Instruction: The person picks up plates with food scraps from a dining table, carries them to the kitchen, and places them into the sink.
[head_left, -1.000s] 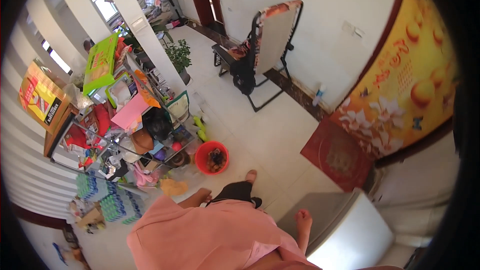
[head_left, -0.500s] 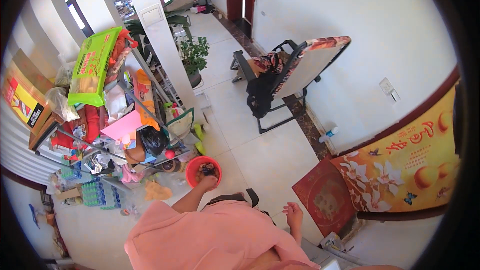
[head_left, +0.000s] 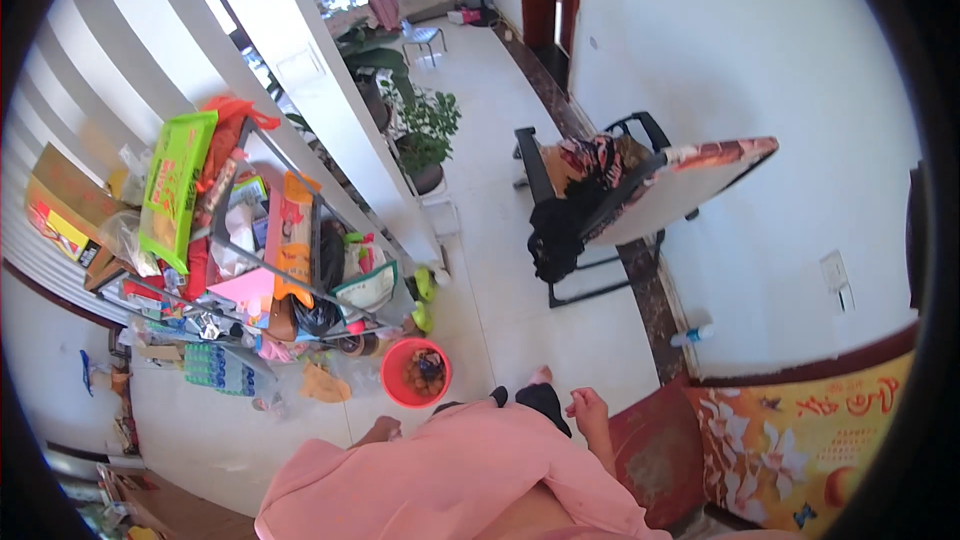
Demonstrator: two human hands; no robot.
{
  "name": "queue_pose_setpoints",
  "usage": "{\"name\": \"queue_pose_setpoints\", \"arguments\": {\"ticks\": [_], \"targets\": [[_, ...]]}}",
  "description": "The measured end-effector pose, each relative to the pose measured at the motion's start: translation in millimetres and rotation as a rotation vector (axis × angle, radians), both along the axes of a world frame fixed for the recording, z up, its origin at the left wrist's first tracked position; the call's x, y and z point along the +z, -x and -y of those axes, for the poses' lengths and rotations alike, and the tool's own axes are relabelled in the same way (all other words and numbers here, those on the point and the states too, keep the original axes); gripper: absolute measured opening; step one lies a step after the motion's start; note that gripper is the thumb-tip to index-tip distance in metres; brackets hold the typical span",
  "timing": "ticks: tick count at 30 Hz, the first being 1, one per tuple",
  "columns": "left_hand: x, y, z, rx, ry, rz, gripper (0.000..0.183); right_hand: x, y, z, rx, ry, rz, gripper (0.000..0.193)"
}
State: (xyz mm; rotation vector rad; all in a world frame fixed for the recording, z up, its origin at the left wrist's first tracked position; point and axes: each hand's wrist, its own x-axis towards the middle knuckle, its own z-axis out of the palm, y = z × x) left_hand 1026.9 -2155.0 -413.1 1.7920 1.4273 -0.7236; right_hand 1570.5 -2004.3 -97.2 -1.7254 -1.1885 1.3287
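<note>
A red plastic bucket (head_left: 387,392) stands on the floor ahead of me, with round brownish things and a dark bundle (head_left: 430,368) inside. My left hand (head_left: 380,430) hangs low beside my pink top, a short way nearer to me than the bucket and apart from it. Its fingers are small and partly hidden, so their grip does not show. Out to the right, my right hand (head_left: 588,406) is raised with curled fingers; whatever they hold, if anything, is too small to make out. It is nearest to the dark red mat (head_left: 655,440).
A cluttered metal rack (head_left: 330,285) stands at the left, bottle packs (head_left: 215,368) on the floor below it. A folding chair (head_left: 655,195) stands by the right wall. Potted plants (head_left: 428,130) line the white pillar. A flowered yellow cover (head_left: 780,440) lies at the lower right.
My left hand has drawn back from the bucket toward my body. The view has shifted, a foot now shows ahead of me, and my right hand is more curled.
</note>
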Motion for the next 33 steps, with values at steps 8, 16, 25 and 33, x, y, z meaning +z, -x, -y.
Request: {"name": "queue_pose_setpoints", "arguments": {"ticks": [8,16,25,33], "targets": [[196,-202,-113,1.644,0.055,0.716,0.025,14,-56,-145,0.232,-0.090,0.173,0.015],[203,-205,-177,1.468,0.078,0.459,0.024,35,-19,-239,0.204,-0.087,-0.051,0.016],[253,-226,-351,1.187,-0.093,0.823,0.028,6,16,-269,0.276,-0.036,-0.044,0.018],[292,-187,-471,1.004,-0.268,0.926,0.033,-2,58,-329,0.066,0.161,-0.088,0.016]]}}
